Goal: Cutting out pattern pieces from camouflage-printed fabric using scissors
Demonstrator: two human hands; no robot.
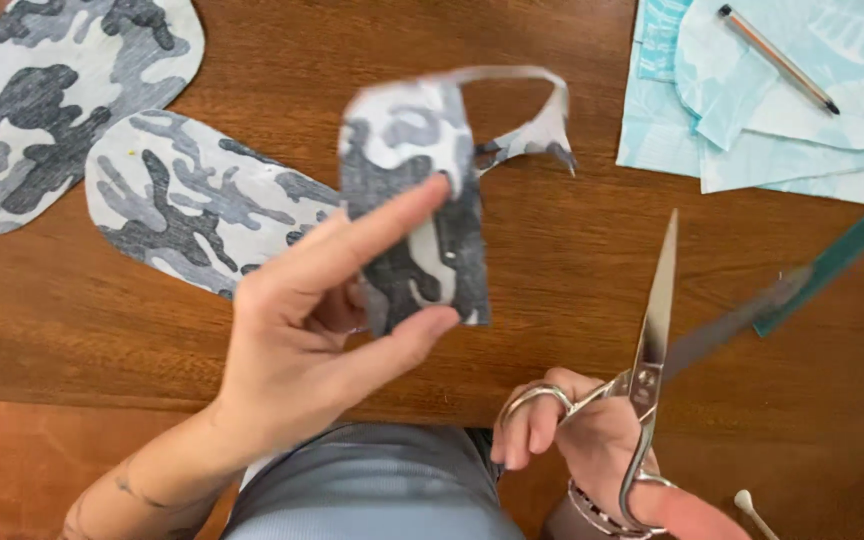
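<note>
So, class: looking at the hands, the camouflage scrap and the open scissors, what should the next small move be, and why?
Probably bring the scissors across to the camouflage fabric piece. The left hand pinches that piece up off the wooden table, a thin strip trails from its top, and the right hand holds the blades open but apart from the cloth.

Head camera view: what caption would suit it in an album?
Left hand pinches a camouflage fabric scrap while right hand holds open scissors over a wooden table.
</note>
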